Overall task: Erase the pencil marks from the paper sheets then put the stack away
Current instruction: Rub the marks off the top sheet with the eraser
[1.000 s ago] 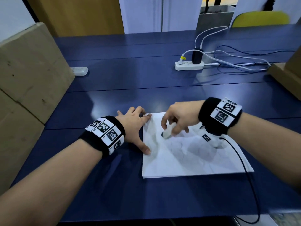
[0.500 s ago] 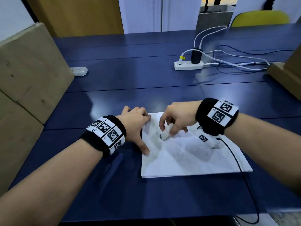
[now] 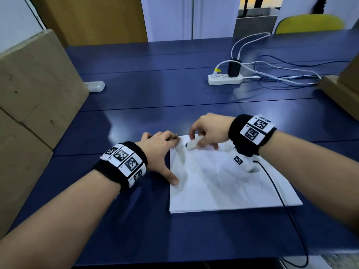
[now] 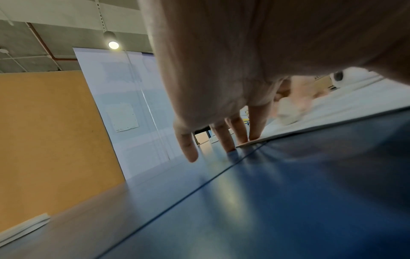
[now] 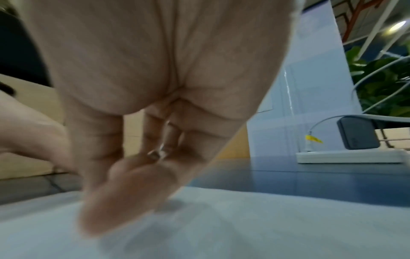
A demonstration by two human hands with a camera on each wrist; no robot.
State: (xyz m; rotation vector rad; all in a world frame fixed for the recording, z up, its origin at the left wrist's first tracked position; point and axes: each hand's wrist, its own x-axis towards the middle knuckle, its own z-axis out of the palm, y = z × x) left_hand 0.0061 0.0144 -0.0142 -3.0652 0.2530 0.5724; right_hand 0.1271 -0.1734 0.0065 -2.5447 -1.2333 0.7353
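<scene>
A stack of white paper sheets (image 3: 223, 187) lies on the blue table (image 3: 155, 94) in front of me. My left hand (image 3: 161, 150) lies flat with fingers spread, pressing the stack's left edge and far left corner; its fingertips (image 4: 252, 135) touch the paper's edge (image 4: 332, 112). My right hand (image 3: 206, 131) pinches a white eraser (image 3: 192, 145) and holds it tip-down on the sheet near the far left corner. The eraser (image 4: 288, 113) shows blurred in the left wrist view. In the right wrist view the curled fingers (image 5: 124, 184) hide the eraser above the paper (image 5: 244, 224).
A cardboard box (image 3: 33, 105) stands at the left and another (image 3: 342, 90) at the right. A white power strip (image 3: 225, 78) with a black charger and cables lies at the back. A small white device (image 3: 95, 86) sits by the left box. A black cable (image 3: 281, 200) crosses the paper's right side.
My right hand has slid the eraser toward the far edge of the sheet, closer to the corner. The left hand stays pressed on the paper's left edge.
</scene>
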